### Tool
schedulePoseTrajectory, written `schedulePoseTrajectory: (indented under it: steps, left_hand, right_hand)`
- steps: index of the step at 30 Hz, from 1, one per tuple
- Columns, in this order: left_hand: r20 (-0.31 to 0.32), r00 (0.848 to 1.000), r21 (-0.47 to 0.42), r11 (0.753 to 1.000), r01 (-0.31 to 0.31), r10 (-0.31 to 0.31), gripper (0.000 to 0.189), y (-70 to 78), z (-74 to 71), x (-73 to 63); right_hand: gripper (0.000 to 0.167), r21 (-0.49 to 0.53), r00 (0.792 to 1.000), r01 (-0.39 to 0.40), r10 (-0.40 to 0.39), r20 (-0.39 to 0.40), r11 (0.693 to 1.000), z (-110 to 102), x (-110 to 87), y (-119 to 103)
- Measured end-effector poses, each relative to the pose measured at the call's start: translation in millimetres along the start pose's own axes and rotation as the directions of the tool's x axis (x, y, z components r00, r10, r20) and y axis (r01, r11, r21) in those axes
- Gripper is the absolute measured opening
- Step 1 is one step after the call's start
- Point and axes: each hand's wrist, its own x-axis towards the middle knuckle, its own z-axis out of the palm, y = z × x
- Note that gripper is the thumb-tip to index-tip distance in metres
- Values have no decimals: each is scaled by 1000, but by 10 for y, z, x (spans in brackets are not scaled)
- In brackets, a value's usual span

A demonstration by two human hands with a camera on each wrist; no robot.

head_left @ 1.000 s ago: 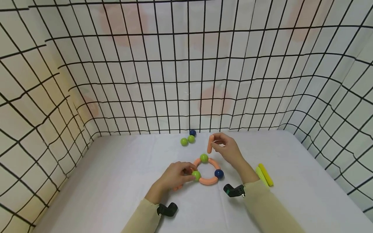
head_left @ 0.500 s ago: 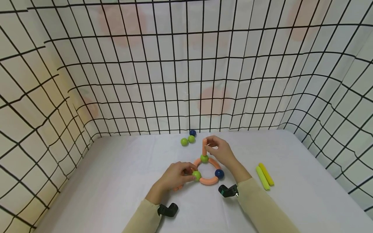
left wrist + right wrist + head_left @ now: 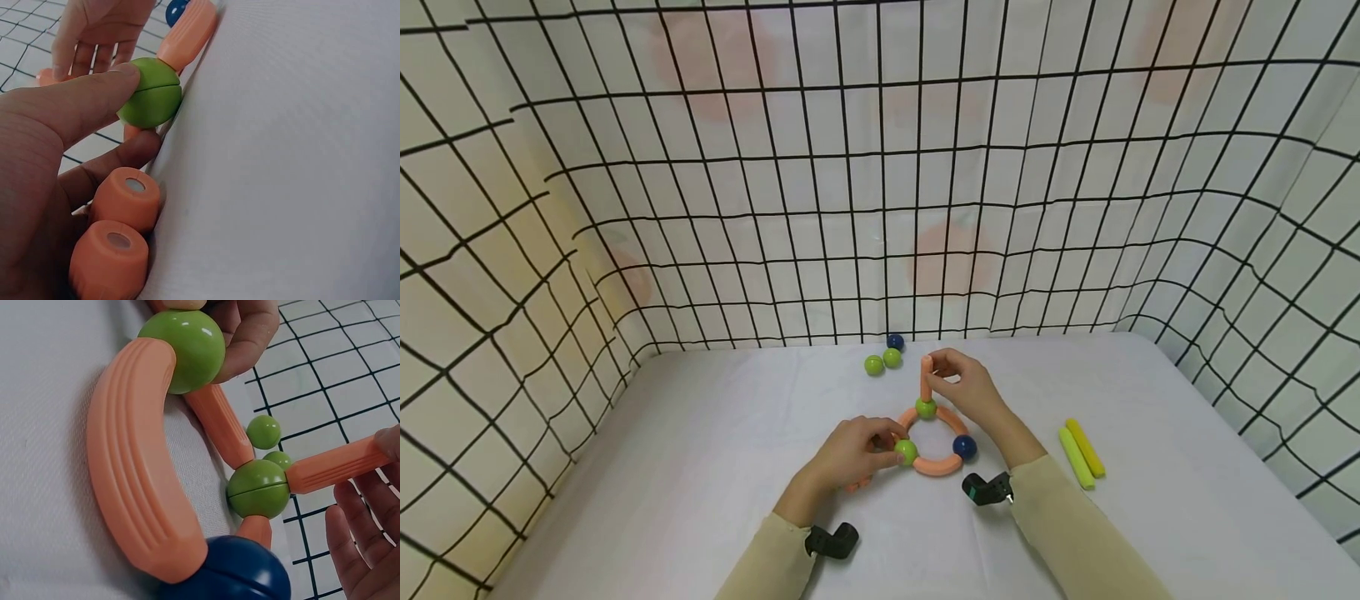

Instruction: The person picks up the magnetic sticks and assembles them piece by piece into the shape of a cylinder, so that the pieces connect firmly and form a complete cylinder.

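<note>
A ring of curved orange magnetic rods [image 3: 937, 467] joined by two green balls and a blue ball [image 3: 964, 447] lies on the white table. My left hand [image 3: 853, 452] pinches the ring's near-left green ball [image 3: 150, 94] between thumb and finger. Beneath that hand sit two orange rods [image 3: 127, 200], end-on in the left wrist view. My right hand [image 3: 970, 387] pinches a straight orange rod [image 3: 337, 464] near its upper end. The rod stands upright, its lower end touching the far green ball [image 3: 259, 489] of the ring.
Behind the ring lie two loose green balls [image 3: 874, 365] and a blue ball [image 3: 895, 342]. To the right, a yellow rod [image 3: 1086, 448] and a lime rod [image 3: 1077, 458] lie side by side. Black wire grid [image 3: 880, 208] walls in the back and sides.
My right hand has moved left and brought the straight orange rod down onto the far green ball, then stayed there. The left hand keeps its hold on the near-left green ball.
</note>
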Motion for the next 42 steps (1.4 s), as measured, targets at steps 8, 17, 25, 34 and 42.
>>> schedulePoseTrajectory:
  steps: [8, 17, 25, 34, 42]
  left_hand:
    - [0, 1000, -2, 1000, 1, -1, 20, -6, 1, 7]
    - [-5, 1000, 2, 1000, -16, 16, 21, -6, 3, 7]
    - [-11, 999, 12, 999, -35, 35, 21, -11, 36, 15]
    - [-15, 1000, 4, 1000, -4, 4, 22, 31, 24, 4]
    - [-19, 1000, 11, 1000, -1, 1, 22, -8, 19, -14]
  right_hand:
    - [33, -15, 1000, 18, -18, 13, 1000, -29, -31, -16]
    - [30, -76, 998, 28, -33, -56, 997, -201, -176, 37]
    - [31, -102, 985, -1, -16, -169, 995, -671, -449, 149]
    - [45, -171, 972, -141, 103, -213, 975, -1286, -857, 396]
    - [47, -365, 966, -242, 190, -173, 899, -1511, -1078, 902]
